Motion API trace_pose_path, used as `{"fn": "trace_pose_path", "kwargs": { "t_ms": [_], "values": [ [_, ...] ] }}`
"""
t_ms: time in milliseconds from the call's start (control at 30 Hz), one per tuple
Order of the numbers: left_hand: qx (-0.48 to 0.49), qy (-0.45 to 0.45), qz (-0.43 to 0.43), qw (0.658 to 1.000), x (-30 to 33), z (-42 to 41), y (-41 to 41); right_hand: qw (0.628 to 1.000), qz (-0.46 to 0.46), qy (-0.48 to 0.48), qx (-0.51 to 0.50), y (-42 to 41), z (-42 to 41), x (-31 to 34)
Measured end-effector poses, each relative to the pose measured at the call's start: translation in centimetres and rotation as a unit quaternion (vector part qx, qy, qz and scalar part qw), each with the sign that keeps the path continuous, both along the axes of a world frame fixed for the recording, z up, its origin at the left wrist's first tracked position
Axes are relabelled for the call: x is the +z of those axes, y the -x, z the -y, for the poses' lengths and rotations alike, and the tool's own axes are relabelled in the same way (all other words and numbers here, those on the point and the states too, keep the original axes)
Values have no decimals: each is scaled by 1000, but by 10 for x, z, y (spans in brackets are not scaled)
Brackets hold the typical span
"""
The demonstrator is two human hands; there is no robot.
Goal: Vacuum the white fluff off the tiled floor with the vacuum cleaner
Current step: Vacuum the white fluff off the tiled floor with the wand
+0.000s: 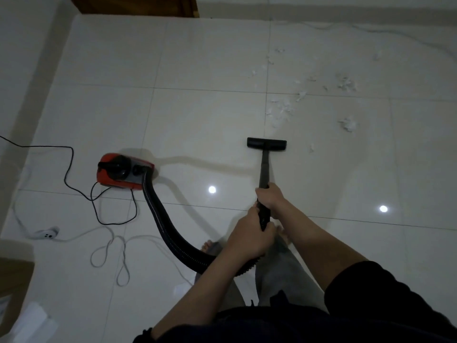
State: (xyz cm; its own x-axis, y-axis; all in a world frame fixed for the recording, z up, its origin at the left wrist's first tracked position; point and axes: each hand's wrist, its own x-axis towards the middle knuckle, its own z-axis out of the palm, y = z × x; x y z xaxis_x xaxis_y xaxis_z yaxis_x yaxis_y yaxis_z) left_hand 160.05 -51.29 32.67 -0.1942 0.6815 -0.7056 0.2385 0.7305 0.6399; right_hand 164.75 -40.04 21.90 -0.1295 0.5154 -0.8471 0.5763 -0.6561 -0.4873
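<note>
Fingers (265,229) of both hands curl tight round the black wand (264,174).
Left hand (249,237) grips nearer, right hand (270,196) further up; nozzle (266,144) lies flat on the floor (197,115), fluff (284,107) scattered just beyond, vacuum (123,172) off left.

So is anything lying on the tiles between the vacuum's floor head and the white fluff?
Nothing visible. Bare tile separates the floor head from the nearest white fluff just beyond it; the black cord and white cable lie far left.
</note>
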Motion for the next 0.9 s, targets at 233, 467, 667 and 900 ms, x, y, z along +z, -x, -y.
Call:
{"fn": "trace_pose_path", "kwargs": {
  "t_ms": [233, 467, 667, 900],
  "values": [
    [24, 11, -21, 999, -3, -37, -56, 999, -20, 31, 14, -45, -37, -17],
    [44, 24, -29, 998, -2, -72, -88, 999, -37, 28, 26, -70, -72, -25],
    [50, 41, -27, 998, -3, -95, -93, 998, -37, 25, 32, -74, -95, -33],
    [48, 35, -22, 998, -3, -121, -86, 999, -37, 17, 32, -66, -120, -37]
  ]
}}
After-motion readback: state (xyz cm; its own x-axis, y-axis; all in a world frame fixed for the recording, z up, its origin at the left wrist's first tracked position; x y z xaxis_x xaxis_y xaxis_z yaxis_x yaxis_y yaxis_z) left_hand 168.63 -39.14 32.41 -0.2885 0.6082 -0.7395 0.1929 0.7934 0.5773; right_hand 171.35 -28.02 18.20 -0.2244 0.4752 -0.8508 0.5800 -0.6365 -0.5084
